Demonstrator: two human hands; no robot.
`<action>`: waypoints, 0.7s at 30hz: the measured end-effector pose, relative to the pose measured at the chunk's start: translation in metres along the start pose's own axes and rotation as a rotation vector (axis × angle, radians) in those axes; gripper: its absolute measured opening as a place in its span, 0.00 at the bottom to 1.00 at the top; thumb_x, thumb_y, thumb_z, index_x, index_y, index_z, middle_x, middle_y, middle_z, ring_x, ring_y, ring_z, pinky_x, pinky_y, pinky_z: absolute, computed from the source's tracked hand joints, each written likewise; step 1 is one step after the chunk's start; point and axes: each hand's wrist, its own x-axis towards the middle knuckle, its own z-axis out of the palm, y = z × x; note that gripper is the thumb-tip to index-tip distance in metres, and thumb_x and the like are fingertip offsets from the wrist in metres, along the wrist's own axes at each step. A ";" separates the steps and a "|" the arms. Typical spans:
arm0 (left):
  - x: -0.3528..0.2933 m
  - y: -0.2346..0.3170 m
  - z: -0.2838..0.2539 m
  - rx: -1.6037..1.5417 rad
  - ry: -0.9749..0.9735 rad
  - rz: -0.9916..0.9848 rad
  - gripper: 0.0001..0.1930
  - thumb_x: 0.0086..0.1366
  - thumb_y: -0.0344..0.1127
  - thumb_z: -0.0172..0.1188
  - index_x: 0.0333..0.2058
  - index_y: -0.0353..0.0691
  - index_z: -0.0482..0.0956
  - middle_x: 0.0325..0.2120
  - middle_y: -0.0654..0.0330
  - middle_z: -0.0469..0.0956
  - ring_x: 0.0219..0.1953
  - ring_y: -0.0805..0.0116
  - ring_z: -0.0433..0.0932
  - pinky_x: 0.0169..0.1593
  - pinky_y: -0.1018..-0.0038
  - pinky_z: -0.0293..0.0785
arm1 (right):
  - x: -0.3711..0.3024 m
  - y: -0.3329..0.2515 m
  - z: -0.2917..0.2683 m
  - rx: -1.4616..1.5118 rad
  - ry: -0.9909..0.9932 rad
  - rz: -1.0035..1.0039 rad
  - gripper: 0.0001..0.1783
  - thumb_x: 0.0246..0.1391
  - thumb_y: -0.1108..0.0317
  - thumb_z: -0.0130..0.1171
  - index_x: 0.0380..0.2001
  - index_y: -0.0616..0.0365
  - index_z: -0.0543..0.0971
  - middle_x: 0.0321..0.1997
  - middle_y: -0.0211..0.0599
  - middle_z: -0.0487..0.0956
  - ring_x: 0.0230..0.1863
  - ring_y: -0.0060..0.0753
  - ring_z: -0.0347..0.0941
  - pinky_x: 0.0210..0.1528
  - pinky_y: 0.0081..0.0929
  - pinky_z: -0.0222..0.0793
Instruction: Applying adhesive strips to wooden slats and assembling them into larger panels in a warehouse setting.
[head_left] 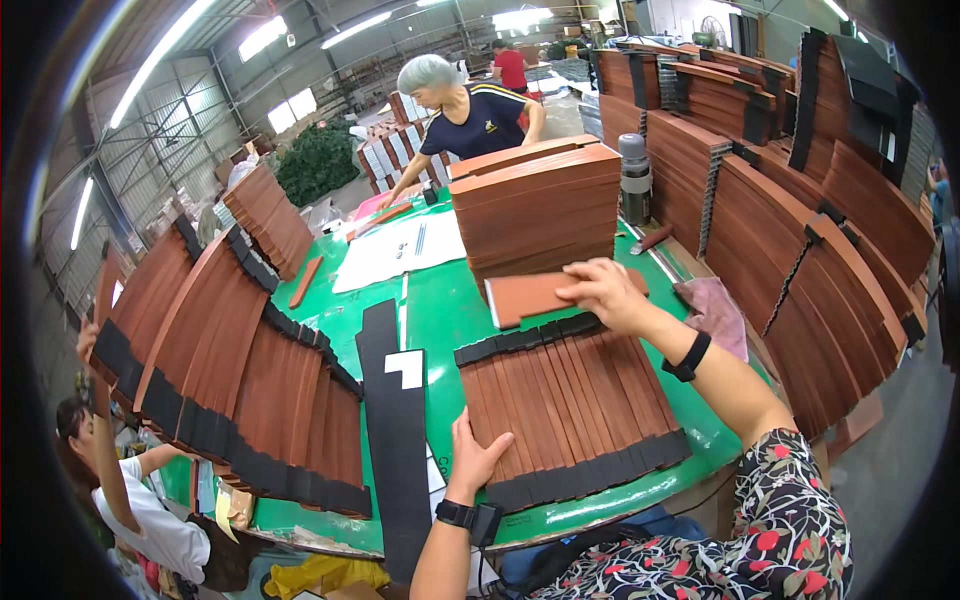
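Slat row [570, 405]: both ends black, seemingly done. My left hand [476, 460]: open, against its left side. My right hand [612, 294]: on plain brown piece [528, 298] just beyond, grip unclear. Farther beyond: plain stack [540, 215], seemingly remaining.

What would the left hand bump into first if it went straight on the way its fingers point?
Probably the black far end of the row of brown slats: the left hand touches the row's left side. Depth is unclear, so it might just slip past that end.
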 end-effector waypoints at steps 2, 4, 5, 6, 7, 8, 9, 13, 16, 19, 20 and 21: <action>0.003 0.006 -0.002 -0.004 -0.021 -0.023 0.51 0.50 0.47 0.71 0.62 0.24 0.51 0.59 0.41 0.57 0.62 0.47 0.59 0.64 0.62 0.58 | -0.041 0.017 0.009 0.013 -0.295 0.201 0.20 0.47 0.68 0.64 0.45 0.37 0.82 0.55 0.32 0.74 0.57 0.43 0.65 0.60 0.44 0.55; 0.002 0.009 -0.004 0.005 -0.022 -0.018 0.51 0.50 0.46 0.71 0.63 0.24 0.51 0.59 0.41 0.58 0.62 0.47 0.59 0.64 0.62 0.58 | -0.043 0.024 0.014 0.007 -0.280 0.202 0.20 0.48 0.67 0.64 0.47 0.33 0.82 0.56 0.29 0.74 0.59 0.42 0.63 0.62 0.43 0.52; 0.002 0.006 -0.004 0.000 -0.023 -0.008 0.51 0.50 0.47 0.71 0.63 0.25 0.51 0.58 0.41 0.58 0.62 0.47 0.59 0.64 0.62 0.58 | -0.037 0.022 0.016 0.040 -0.340 0.248 0.20 0.48 0.68 0.64 0.46 0.34 0.82 0.56 0.29 0.73 0.59 0.41 0.63 0.62 0.44 0.52; 0.002 0.004 -0.004 -0.005 -0.022 0.003 0.51 0.50 0.47 0.71 0.63 0.25 0.51 0.58 0.41 0.58 0.62 0.47 0.59 0.64 0.62 0.58 | -0.031 0.020 0.018 0.073 -0.399 0.293 0.20 0.48 0.68 0.64 0.46 0.34 0.82 0.57 0.29 0.73 0.60 0.41 0.62 0.62 0.44 0.52; 0.000 0.002 -0.004 0.000 -0.018 0.008 0.51 0.50 0.47 0.71 0.63 0.25 0.51 0.58 0.41 0.58 0.62 0.47 0.59 0.64 0.62 0.58 | -0.023 0.018 0.018 0.098 -0.404 0.292 0.20 0.48 0.68 0.64 0.46 0.36 0.82 0.57 0.30 0.73 0.60 0.41 0.62 0.62 0.44 0.53; -0.001 -0.002 -0.004 0.001 -0.010 0.006 0.51 0.50 0.47 0.71 0.63 0.25 0.51 0.58 0.41 0.58 0.62 0.47 0.59 0.64 0.62 0.58 | -0.012 0.010 0.017 0.098 -0.394 0.282 0.20 0.48 0.68 0.64 0.46 0.36 0.82 0.57 0.30 0.73 0.60 0.41 0.62 0.62 0.44 0.53; -0.001 -0.004 -0.004 0.002 -0.002 0.002 0.51 0.50 0.48 0.71 0.63 0.25 0.51 0.58 0.41 0.58 0.62 0.47 0.59 0.64 0.62 0.58 | -0.004 -0.001 0.016 0.115 -0.270 0.204 0.20 0.47 0.68 0.64 0.46 0.36 0.82 0.57 0.30 0.73 0.60 0.41 0.62 0.62 0.43 0.54; 0.000 -0.003 0.000 0.003 0.008 0.001 0.51 0.50 0.48 0.72 0.63 0.26 0.52 0.58 0.41 0.59 0.61 0.47 0.59 0.64 0.62 0.58 | 0.003 -0.023 0.055 0.182 -0.185 0.080 0.19 0.48 0.67 0.64 0.45 0.37 0.82 0.57 0.32 0.73 0.59 0.43 0.63 0.62 0.45 0.54; -0.001 0.002 -0.004 -0.006 -0.007 0.021 0.51 0.50 0.48 0.72 0.63 0.26 0.52 0.57 0.41 0.60 0.61 0.47 0.60 0.64 0.62 0.58 | 0.001 -0.034 0.067 0.121 -0.392 0.143 0.19 0.48 0.66 0.65 0.45 0.37 0.83 0.56 0.31 0.74 0.59 0.43 0.62 0.62 0.45 0.53; 0.005 -0.002 -0.002 0.009 -0.002 0.043 0.51 0.50 0.48 0.72 0.63 0.27 0.52 0.56 0.42 0.60 0.60 0.47 0.61 0.63 0.61 0.59 | 0.006 -0.035 0.051 0.139 -0.392 0.194 0.19 0.47 0.66 0.65 0.46 0.37 0.83 0.56 0.30 0.74 0.60 0.43 0.62 0.63 0.44 0.52; 0.007 -0.002 -0.001 0.007 -0.006 0.062 0.51 0.50 0.48 0.72 0.63 0.27 0.52 0.56 0.42 0.60 0.60 0.47 0.61 0.63 0.61 0.59 | 0.009 -0.033 0.041 0.151 -0.359 0.227 0.19 0.47 0.66 0.65 0.46 0.37 0.83 0.56 0.30 0.74 0.60 0.43 0.61 0.63 0.43 0.52; 0.007 -0.004 0.001 -0.013 0.003 0.075 0.51 0.49 0.48 0.72 0.63 0.26 0.53 0.56 0.42 0.61 0.60 0.47 0.61 0.63 0.61 0.59 | 0.010 -0.031 0.027 0.178 -0.272 0.242 0.20 0.46 0.66 0.66 0.45 0.38 0.83 0.57 0.29 0.74 0.59 0.43 0.62 0.62 0.45 0.54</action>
